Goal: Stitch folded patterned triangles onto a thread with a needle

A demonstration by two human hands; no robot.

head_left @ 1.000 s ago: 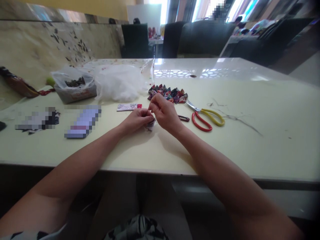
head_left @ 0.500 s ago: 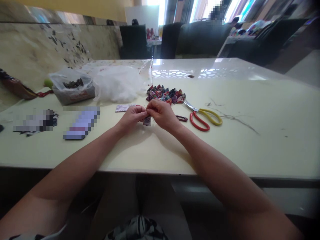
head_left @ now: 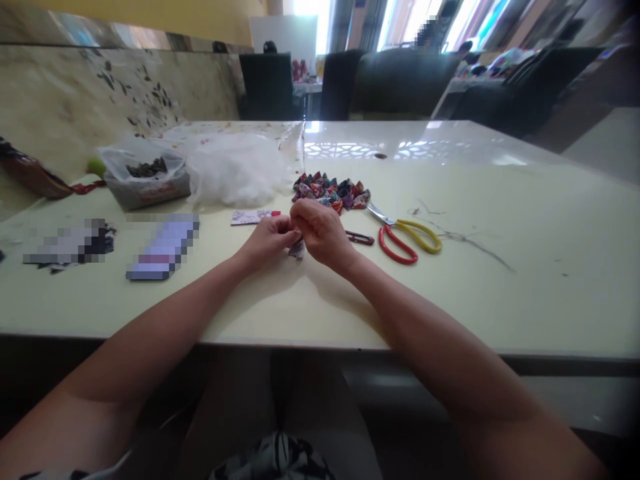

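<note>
My left hand (head_left: 267, 240) and my right hand (head_left: 323, 230) meet over the cream table (head_left: 500, 293), fingertips pinched together on a small patterned fabric piece (head_left: 297, 249) that hangs just below them. Most of the piece is hidden by my fingers. A heap of several folded colourful fabric pieces (head_left: 331, 189) lies just beyond my right hand. Red-and-yellow-handled scissors (head_left: 407, 237) lie to the right of it, with a dark hair clip (head_left: 360, 237) between them and my wrist.
White stuffing in clear plastic (head_left: 235, 167) and a plastic bag over a box of dark bits (head_left: 145, 177) sit at the back left. A small card (head_left: 253, 216), blurred flat items (head_left: 163, 245) and loose threads (head_left: 465, 239) lie around. Dark chairs stand behind.
My hands stay together on the fabric piece and have shifted slightly; the piece was lifted off the table and now hangs under my fingers. The view moved a little.
</note>
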